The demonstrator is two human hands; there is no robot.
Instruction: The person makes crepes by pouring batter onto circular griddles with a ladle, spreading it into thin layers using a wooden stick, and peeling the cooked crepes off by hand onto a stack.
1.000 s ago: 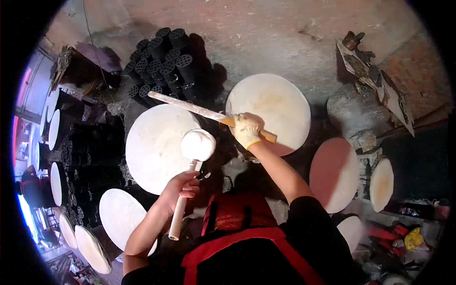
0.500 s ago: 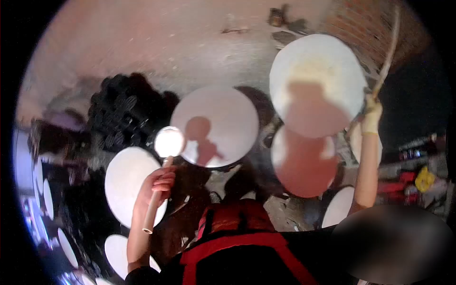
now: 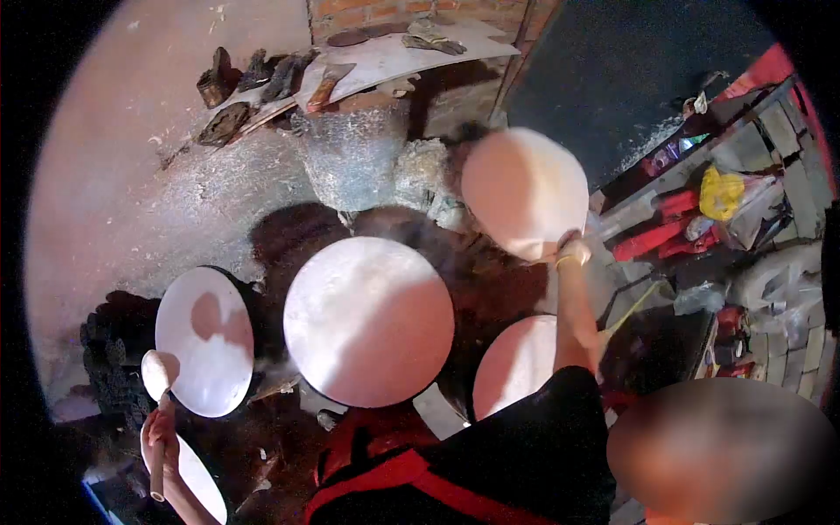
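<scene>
My left hand (image 3: pixel 160 435) is closed around the tube-like handle of a ladle (image 3: pixel 156 376), whose white bowl overlaps a tilted white round disc (image 3: pixel 204 341). At the lower edge of another pale disc (image 3: pixel 523 188) is my right hand (image 3: pixel 573 249). Its fingers look closed, but blur hides what they hold. Between my hands lies a large white disc (image 3: pixel 367 319), half in shadow. Nearer my right arm is a further disc (image 3: pixel 516 363), partly covered by my sleeve.
Black perforated cylinders (image 3: pixel 109 350) stand at the left. A board (image 3: pixel 420 57) carries gloves and dark pieces above a grey, rough-sided drum (image 3: pixel 354 157). Red items and a yellow bag (image 3: pixel 722 192) lie at the right. A blurred oval covers the lower right.
The view has turned right, bringing the board and right-side items further in. My right hand has left the earlier discs and the long stick is no longer clearly visible; my left hand still holds the ladle.
</scene>
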